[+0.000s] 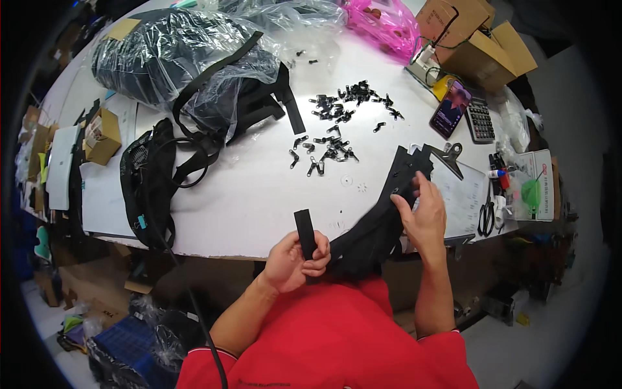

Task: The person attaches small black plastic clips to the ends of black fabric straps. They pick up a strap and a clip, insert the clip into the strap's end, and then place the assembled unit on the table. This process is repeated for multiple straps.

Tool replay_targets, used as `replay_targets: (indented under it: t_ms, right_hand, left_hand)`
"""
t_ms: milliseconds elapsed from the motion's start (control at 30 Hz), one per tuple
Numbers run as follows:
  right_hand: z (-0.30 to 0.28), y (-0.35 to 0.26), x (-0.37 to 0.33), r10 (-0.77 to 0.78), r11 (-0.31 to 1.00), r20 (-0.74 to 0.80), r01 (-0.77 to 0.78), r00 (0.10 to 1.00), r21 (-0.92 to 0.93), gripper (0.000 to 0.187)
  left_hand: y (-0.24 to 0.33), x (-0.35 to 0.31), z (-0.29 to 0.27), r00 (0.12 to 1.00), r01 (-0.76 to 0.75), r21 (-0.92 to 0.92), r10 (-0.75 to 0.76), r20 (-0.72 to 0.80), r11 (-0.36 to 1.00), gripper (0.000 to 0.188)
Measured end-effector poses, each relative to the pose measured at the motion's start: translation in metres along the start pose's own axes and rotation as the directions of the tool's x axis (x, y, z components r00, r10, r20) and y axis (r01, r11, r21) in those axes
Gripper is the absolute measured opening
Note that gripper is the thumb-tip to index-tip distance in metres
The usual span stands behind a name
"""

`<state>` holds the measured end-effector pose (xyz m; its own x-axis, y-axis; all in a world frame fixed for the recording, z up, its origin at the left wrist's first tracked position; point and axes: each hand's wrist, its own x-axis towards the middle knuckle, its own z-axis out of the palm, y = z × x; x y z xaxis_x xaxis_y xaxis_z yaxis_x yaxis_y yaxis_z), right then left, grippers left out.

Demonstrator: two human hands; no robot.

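Observation:
A short end of black zipper tape (304, 232) stands upright in my left hand (295, 260), with the fingers wrapped round it near the table's front edge. My right hand (424, 215) is over a bundle of black zipper strips (382, 223); its thumb and fingers are apart, and I see nothing held between them. The bundle runs from the tabletop down over the edge onto my lap. Loose black zipper sliders (335, 149) lie scattered beyond my hands, with a denser pile of sliders (356, 94) farther back.
Left on the white table (227, 220) are a black mesh-and-strap piece (150, 175) and a plastic-wrapped black bundle (175, 58). At right are a phone (451, 109), a calculator (479, 122), a bulldog clip (451, 157), scissors (486, 217) and an open carton (486, 61). A pink bag (382, 26) sits behind.

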<state>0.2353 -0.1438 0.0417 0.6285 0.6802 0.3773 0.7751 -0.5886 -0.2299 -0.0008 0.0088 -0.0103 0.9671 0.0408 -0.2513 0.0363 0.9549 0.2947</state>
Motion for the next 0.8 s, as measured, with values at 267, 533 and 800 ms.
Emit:
replay_targets:
  t_ms: [267,533,800]
  right_hand:
    - [-0.005,-0.081,-0.045,-0.036,0.03,0.617,-0.617,0.786,0.787,0.032]
    - [0.0,-0.084,-0.045,-0.053,0.299,0.439,-0.405,0.897,0.864,0.02]
    - [0.024,-0.085,-0.045,-0.07,0.006,0.726,-0.727,0.684,0.686,0.016]
  left_hand:
    - [-0.009,-0.008,0.026,0.778,-0.188,0.933,0.626,-0.049,0.307,0.015]
    - [0.001,-0.002,0.035,0.764,-0.331,0.907,0.638,0.097,0.259,0.016]
    - [-0.003,0.001,0.015,0.647,-0.328,0.942,0.71,0.278,-0.07,0.01]
